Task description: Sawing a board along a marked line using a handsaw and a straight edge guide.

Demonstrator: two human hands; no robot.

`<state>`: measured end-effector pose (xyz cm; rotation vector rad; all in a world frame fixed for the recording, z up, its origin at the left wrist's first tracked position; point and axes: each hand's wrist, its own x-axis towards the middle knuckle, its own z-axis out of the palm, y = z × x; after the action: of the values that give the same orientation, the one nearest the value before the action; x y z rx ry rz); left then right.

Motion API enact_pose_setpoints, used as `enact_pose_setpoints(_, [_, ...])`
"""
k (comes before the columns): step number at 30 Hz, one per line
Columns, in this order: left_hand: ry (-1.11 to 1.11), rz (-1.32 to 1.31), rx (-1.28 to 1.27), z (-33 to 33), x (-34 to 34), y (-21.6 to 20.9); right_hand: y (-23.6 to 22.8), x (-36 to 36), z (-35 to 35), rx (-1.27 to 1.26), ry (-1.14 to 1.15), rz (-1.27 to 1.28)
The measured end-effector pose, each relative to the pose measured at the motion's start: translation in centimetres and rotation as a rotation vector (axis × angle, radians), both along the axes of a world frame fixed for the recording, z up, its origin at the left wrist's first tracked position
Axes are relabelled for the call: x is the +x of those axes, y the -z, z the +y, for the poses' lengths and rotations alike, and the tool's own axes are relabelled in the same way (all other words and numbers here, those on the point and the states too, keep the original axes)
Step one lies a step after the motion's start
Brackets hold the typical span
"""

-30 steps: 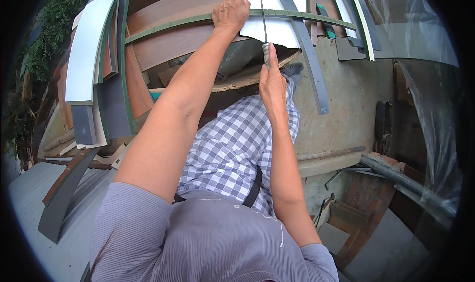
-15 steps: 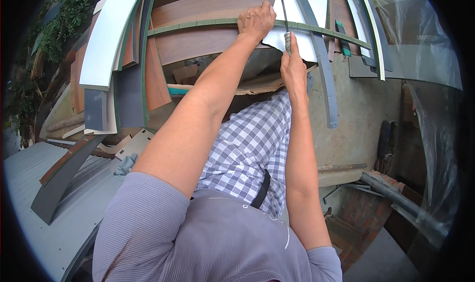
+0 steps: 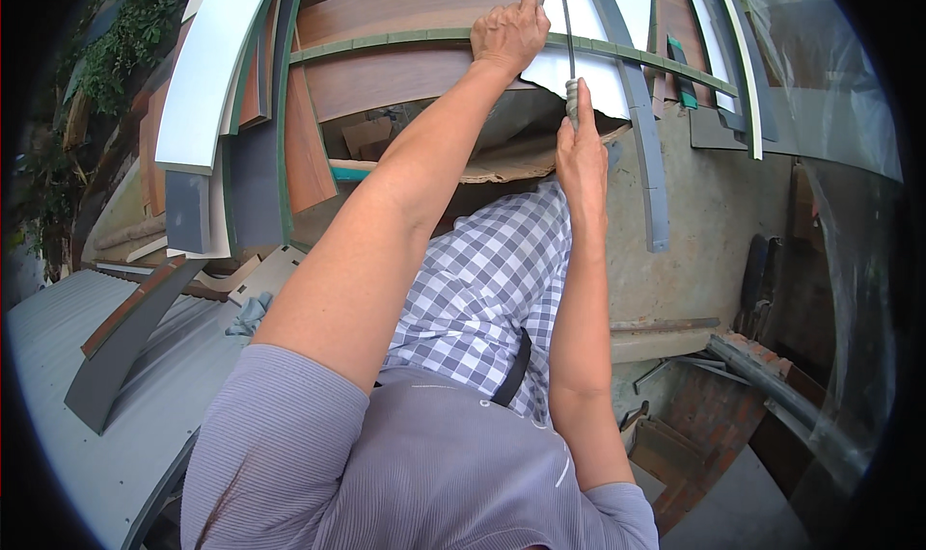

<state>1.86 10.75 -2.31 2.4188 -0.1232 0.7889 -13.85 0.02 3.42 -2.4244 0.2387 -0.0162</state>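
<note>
A long green strip (image 3: 386, 39) with evenly spaced cross marks runs left to right over brown wood-grain boards (image 3: 415, 8) and a white panel (image 3: 564, 71). My left hand (image 3: 509, 35) is closed over its middle, pressing on it. Just to the right, my right hand (image 3: 583, 155) grips the ribbed grey handle (image 3: 573, 103) of a long thin-bladed hand tool, its index finger stretched along the handle. The dark narrow blade (image 3: 566, 20) points away from me and crosses the strip; whether it touches the strip I cannot tell.
A grey marked strip (image 3: 644, 164) lies lengthwise to the right. White and dark boards (image 3: 217, 78) stack on the left, above a corrugated metal sheet (image 3: 58, 357). Torn cardboard (image 3: 506, 167) edges a gap below the boards. Clear plastic sheeting (image 3: 849, 261) hangs at the right.
My right hand has drawn the tool back toward me and slightly right. My left hand stays on the strip; the whole view has shifted a little.
</note>
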Motion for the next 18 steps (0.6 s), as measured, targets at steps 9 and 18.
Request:
enact_pose_setpoints(9, [-0.012,0.053,-0.002,0.0,-0.2,-0.2,1.7,-3.7,-0.1,0.027,0.002,-0.055])
enact_pose_setpoints(18, [-0.031,-0.011,0.074,0.2,0.1,0.0,1.6,-3.8,-0.4,0.016,-0.016,-0.049])
